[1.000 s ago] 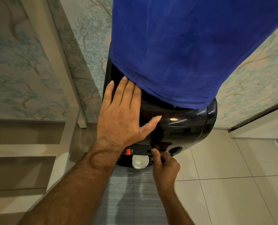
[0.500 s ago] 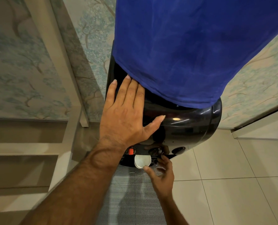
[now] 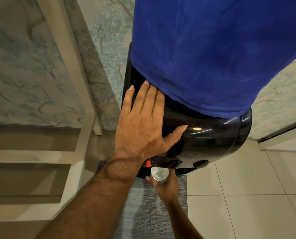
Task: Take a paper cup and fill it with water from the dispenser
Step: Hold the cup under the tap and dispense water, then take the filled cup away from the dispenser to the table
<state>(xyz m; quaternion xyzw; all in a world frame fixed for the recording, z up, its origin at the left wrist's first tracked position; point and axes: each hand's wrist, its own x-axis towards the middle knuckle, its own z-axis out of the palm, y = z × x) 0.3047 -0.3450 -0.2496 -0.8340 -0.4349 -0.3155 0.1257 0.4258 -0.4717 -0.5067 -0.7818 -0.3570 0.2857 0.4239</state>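
A glossy black water dispenser stands against the wall, its bottle under a blue cloth cover. My left hand lies flat and spread on the dispenser's top left. Below, my right hand grips a white paper cup with water glinting inside. The cup sits just in front of the taps: a red tap at the left and two dark taps to its right.
A grey woven mat lies on the floor before the dispenser. Cream floor tiles spread to the right. A beige shelf unit stands at the left against patterned wallpaper.
My right hand left the tap, came down to the cup and closed around it. The cup now shows water inside. My left hand stayed on the dispenser top.
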